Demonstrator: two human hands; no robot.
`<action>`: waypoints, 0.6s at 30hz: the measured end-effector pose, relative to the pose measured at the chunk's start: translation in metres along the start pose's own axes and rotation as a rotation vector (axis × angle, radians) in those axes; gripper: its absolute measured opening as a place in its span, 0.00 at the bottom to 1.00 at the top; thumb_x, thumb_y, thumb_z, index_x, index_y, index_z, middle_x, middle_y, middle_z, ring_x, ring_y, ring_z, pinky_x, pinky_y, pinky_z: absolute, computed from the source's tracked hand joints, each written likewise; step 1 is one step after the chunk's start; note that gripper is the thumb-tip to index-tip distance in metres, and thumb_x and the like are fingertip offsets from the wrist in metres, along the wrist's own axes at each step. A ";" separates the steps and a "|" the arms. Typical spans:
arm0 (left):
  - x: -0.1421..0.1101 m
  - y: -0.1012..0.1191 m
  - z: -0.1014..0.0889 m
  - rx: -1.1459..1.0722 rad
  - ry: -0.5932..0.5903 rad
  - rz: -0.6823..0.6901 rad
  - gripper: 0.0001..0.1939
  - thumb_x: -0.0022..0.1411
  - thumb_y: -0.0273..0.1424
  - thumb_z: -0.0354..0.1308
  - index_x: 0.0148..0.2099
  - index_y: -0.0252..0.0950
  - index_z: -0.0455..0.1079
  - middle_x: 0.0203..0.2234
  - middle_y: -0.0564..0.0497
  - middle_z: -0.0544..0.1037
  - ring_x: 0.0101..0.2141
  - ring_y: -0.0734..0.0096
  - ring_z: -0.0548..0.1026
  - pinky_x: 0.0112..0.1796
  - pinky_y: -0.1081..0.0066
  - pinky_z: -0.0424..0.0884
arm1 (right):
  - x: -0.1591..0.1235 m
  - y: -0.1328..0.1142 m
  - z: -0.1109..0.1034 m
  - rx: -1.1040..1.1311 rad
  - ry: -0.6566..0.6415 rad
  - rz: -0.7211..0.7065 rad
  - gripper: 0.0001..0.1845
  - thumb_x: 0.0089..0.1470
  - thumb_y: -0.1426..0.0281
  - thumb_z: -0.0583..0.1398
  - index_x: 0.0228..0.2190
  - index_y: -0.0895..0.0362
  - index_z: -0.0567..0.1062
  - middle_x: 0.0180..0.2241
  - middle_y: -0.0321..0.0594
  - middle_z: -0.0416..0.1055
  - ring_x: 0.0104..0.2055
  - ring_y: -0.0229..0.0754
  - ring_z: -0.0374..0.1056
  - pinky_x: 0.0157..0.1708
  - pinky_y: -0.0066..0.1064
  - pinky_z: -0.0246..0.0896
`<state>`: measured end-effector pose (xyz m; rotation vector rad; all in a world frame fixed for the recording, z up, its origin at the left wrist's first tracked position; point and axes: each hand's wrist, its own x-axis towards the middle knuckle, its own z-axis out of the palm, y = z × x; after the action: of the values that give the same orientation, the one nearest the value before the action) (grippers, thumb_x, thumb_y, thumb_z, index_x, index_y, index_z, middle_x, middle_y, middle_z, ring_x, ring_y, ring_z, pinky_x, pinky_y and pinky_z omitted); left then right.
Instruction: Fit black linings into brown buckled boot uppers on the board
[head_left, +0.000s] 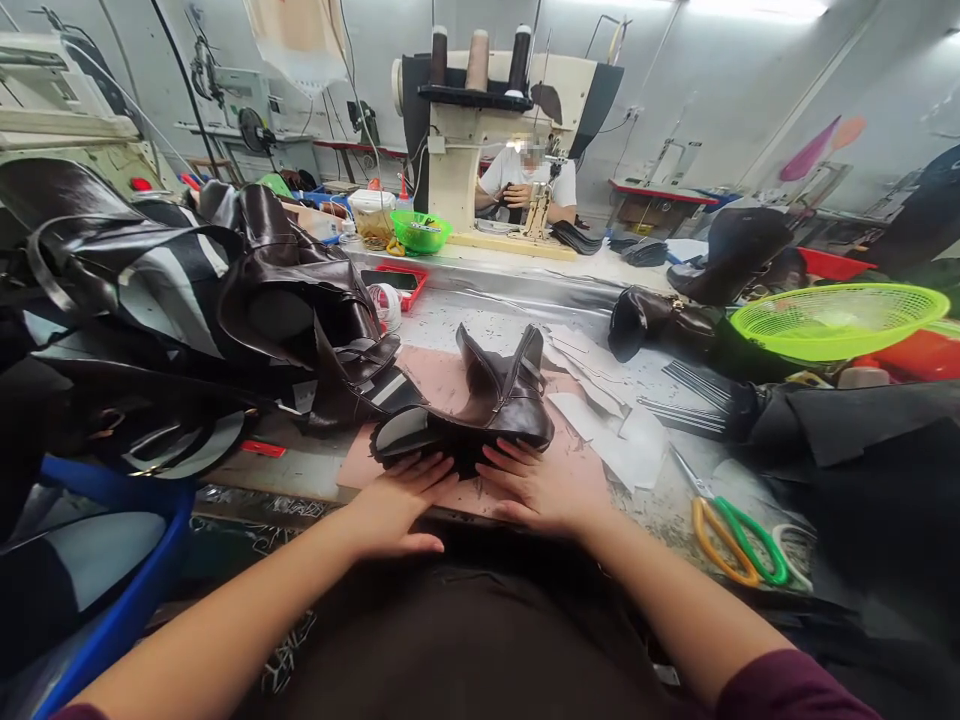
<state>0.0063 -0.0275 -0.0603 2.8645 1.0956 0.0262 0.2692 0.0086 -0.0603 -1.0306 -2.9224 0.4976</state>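
Note:
A dark brown leather boot upper (506, 400) lies on a pinkish board (435, 370) at the table's front edge. My left hand (409, 495) rests flat with fingers stretched on its near left edge, close to a grey lining patch. On the near right edge, my right hand (536, 485) lies with its fingers spread. Neither hand is wrapped round the leather. To the left, a heap of shiny brown boot uppers (292, 290) reaches up to the piece under my hands.
Scissors (739, 540) with orange and green handles lie at right, by white paper scraps (611, 430). A green basket (840, 320) stands behind. A blue bin (161, 570) is at lower left. Across the table, a person (529, 180) works behind a sewing machine (457, 150).

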 end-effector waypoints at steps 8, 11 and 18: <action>-0.025 -0.023 -0.046 -0.050 0.725 -0.472 0.21 0.52 0.42 0.58 0.45 0.35 0.66 0.40 0.45 0.75 0.41 0.62 0.72 0.44 0.64 0.67 | -0.008 -0.019 -0.003 0.422 0.363 0.192 0.17 0.54 0.66 0.51 0.45 0.58 0.70 0.46 0.49 0.69 0.50 0.46 0.64 0.50 0.41 0.58; -0.001 -0.033 -0.055 -0.294 0.646 -0.641 0.31 0.47 0.45 0.60 0.50 0.35 0.61 0.46 0.44 0.70 0.44 0.57 0.69 0.45 0.60 0.65 | 0.023 -0.024 -0.007 0.882 0.515 0.385 0.28 0.54 0.66 0.51 0.55 0.58 0.55 0.56 0.51 0.57 0.57 0.45 0.56 0.51 0.40 0.57; 0.066 0.029 -0.013 -1.007 0.600 -0.734 0.04 0.54 0.29 0.49 0.34 0.36 0.60 0.24 0.55 0.68 0.27 0.73 0.70 0.31 0.70 0.69 | 0.064 -0.037 -0.062 0.644 0.710 0.374 0.41 0.43 0.59 0.61 0.56 0.56 0.54 0.55 0.48 0.58 0.58 0.51 0.51 0.56 0.43 0.45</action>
<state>0.0746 -0.0042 -0.0458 1.4864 1.5351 1.0740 0.2029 0.0386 0.0035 -1.2856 -1.7851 0.7970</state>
